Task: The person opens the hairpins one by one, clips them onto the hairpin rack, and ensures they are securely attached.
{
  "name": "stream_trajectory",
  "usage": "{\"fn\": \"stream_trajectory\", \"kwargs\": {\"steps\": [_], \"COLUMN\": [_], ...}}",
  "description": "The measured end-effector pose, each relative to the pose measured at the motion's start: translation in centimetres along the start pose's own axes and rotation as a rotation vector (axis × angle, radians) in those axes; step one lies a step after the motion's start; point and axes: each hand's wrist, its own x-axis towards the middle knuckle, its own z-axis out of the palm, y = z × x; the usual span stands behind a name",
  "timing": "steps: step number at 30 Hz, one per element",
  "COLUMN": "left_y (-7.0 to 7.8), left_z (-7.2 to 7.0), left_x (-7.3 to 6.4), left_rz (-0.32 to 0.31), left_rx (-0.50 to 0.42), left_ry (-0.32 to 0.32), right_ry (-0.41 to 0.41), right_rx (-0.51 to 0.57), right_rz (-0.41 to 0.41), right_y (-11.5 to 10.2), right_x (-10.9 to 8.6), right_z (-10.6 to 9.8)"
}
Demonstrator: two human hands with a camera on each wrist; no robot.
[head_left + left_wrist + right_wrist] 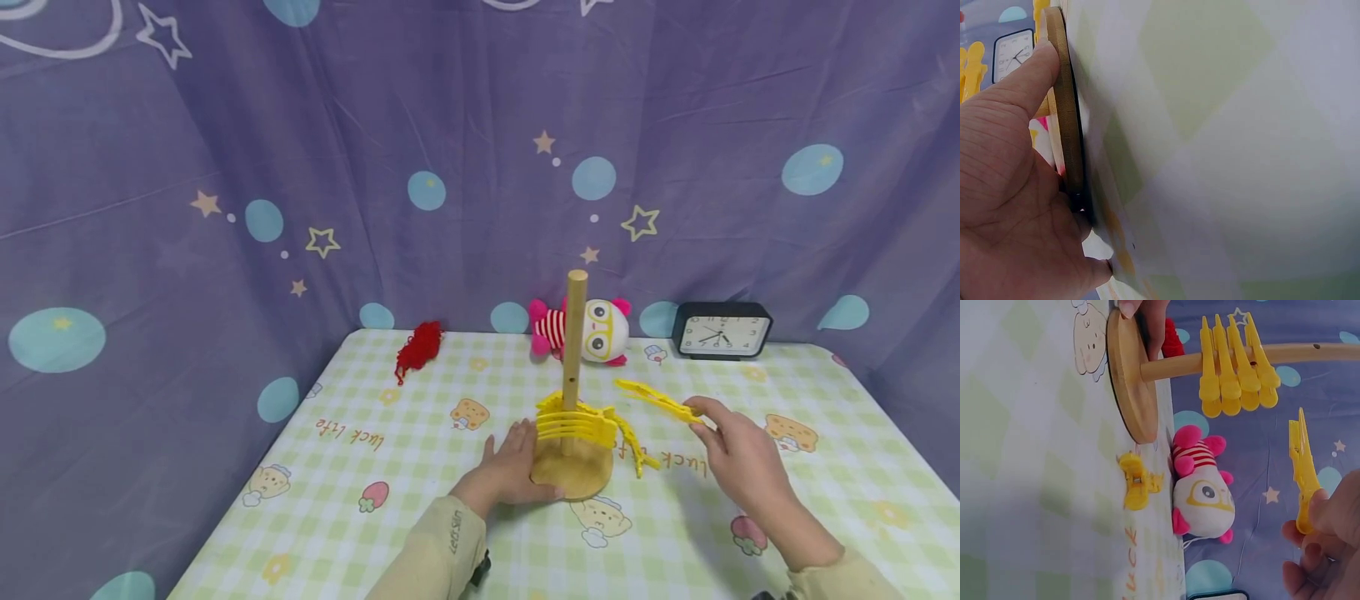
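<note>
A wooden stand (573,350) with a round base (573,479) and an upright post stands on the table. My left hand (513,471) grips the left side of the base, the thumb (1035,72) against its rim. Several yellow clothespins (1235,369) are stacked along the lower part of the post, pointing sideways. Between the thumb and fingers of my right hand (746,458) is another yellow clothespin (1302,469), held by one end, to the right of the post. One more yellow clothespin (1137,482) lies on the tablecloth beside the base.
Behind the stand lies a plush toy (603,332) with pink ears and a striped body. A black desk clock (722,332) stands at the back right. Red yarn (420,346) lies at the back left. A patterned curtain (480,125) hangs behind the checked tablecloth (315,508).
</note>
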Motion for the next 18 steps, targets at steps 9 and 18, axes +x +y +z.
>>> {"fn": "stream_trajectory", "kwargs": {"steps": [9,18], "left_y": [-0.1,-0.1], "left_z": [0.1,0.1], "left_x": [0.1,0.3], "left_rz": [-0.001,-0.014], "left_rx": [0.017,0.006], "left_ry": [0.000,-0.017], "right_ry": [0.084,0.115], "right_rx": [0.001,0.003], "right_rz": [-0.116,-0.220], "right_y": [-1.8,-3.7], "right_x": [0.9,1.7], "right_z": [0.5,1.7]}}
